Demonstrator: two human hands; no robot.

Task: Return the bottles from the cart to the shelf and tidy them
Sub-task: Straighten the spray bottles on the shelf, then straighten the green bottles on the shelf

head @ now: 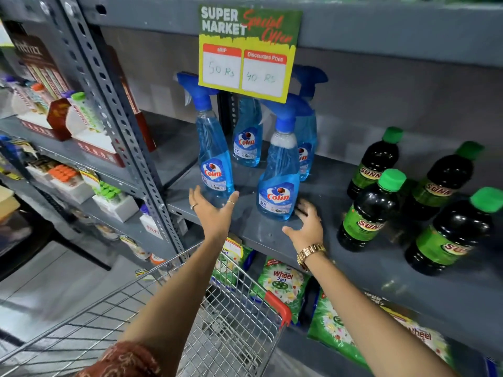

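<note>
Several blue Colin spray bottles stand upright on the grey shelf (275, 235). The front left bottle (215, 161) and the front right bottle (279, 175) are nearest me; two more (247, 137) stand behind them. My left hand (213, 210) is open, its fingers spread just below and around the base of the front left bottle. My right hand (307, 225) is open too, with fingertips on the shelf beside the base of the front right bottle. Neither hand grips a bottle. The wire cart (217, 322) sits below my arms; its visible part shows no bottles.
Several dark bottles with green caps (370, 210) stand on the same shelf to the right. A price sign (247, 53) hangs over the spray bottles. Green detergent packs (283, 281) lie on the shelf below. A perforated upright (119, 123) and more stocked shelves are to the left.
</note>
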